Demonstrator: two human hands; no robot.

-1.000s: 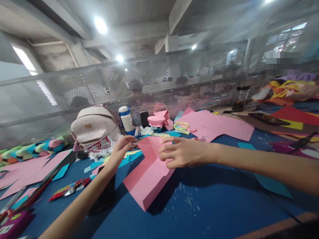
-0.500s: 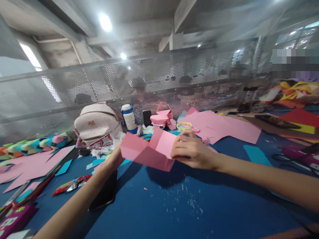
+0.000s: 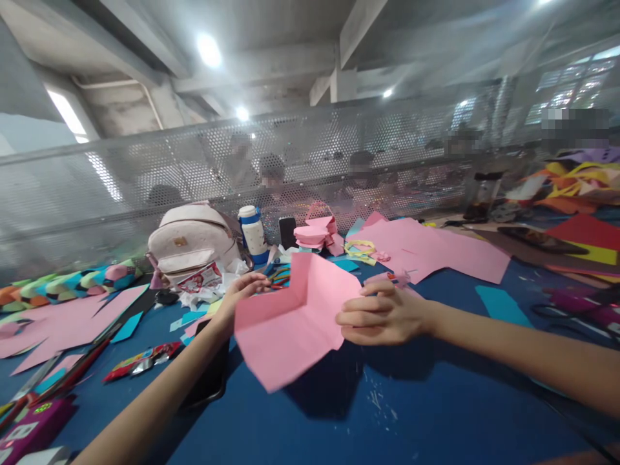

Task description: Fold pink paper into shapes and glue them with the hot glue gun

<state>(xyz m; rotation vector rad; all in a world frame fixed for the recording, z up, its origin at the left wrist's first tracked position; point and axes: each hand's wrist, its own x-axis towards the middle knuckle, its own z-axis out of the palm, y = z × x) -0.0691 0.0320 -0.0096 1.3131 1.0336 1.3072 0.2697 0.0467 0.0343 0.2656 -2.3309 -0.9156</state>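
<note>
A creased sheet of pink paper (image 3: 295, 323) is held up above the blue table, its panels standing at angles along the folds. My right hand (image 3: 387, 313) has its fingers closed on the sheet's right edge. At the left edge is my left hand (image 3: 245, 294), curled behind the paper; its thumb and part of its grip are hidden. Scissors with orange handles (image 3: 281, 278) lie just behind my left fingertips. Below my left forearm a dark phone (image 3: 208, 381) lies partly covered.
Behind stand a pale backpack (image 3: 194, 239), a white-and-blue bottle (image 3: 252, 236) and folded pink paper pieces (image 3: 314, 234), before a perforated metal screen (image 3: 300, 161). Large pink sheets (image 3: 426, 248) lie at the back right. A red snack wrapper (image 3: 140, 360) and a purple device (image 3: 36, 423) are at left.
The pink paper has opened out: its front panel now tilts down and shows its face. My right hand has lowered slightly with it, and more of my left hand shows.
</note>
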